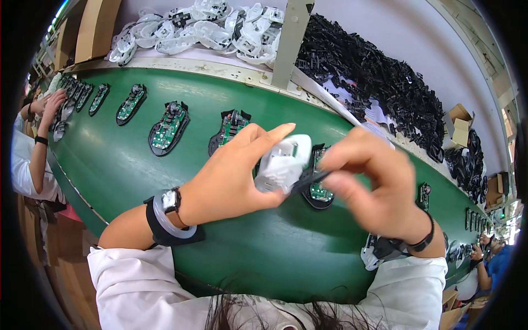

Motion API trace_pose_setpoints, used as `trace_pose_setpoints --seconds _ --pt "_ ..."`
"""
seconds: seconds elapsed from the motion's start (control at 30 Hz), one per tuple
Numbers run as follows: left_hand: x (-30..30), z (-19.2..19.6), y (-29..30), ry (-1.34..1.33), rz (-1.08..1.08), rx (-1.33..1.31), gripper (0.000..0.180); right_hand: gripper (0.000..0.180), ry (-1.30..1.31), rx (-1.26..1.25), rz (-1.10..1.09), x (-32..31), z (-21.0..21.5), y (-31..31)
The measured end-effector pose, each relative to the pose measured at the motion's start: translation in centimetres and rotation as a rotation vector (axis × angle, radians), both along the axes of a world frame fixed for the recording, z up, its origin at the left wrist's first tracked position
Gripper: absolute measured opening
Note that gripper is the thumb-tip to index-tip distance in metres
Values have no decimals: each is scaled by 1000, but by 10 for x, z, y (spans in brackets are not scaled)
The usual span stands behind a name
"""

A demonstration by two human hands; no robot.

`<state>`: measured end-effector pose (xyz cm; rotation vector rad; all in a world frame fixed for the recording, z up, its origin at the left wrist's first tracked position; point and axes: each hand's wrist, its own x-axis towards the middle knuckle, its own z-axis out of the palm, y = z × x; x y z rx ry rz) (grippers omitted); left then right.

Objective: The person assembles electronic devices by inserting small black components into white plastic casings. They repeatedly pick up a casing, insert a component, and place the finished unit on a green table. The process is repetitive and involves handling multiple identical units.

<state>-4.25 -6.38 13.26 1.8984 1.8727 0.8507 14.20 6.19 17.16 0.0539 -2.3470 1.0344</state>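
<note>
My left hand (223,173) grips a white plastic mouse shell (283,165) between thumb and fingers, raised over the green work surface (236,264). Pinched in my right hand (379,184), which is blurred by motion, is a small black plastic part (311,181). Its inner end meets the lower right edge of the shell; whether it is seated there I cannot tell. Beneath my hands lie a black mouse base with a green circuit board (320,193) and a second such base (227,130), both partly covered.
More mouse bases (168,129) run in a row to the left. Behind a metal post (290,44) are heaps of white shells (206,34) and black parts (368,74). A white and black piece (372,253) lies under my right forearm. Co-workers' hands (52,104) are at the far left and right.
</note>
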Motion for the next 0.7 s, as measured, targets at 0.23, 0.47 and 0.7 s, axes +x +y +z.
trace_pose_setpoints --seconds 0.23,0.47,0.7 --pt "0 -1 -7 -57 63 348 94 29 -129 171 -151 -2 -11 -12" --pt "-2 -7 -10 35 47 383 69 22 -67 -24 -197 8 -20 -19" --pt "3 -6 -11 39 13 374 48 23 31 210 -181 -12 -19 -28"
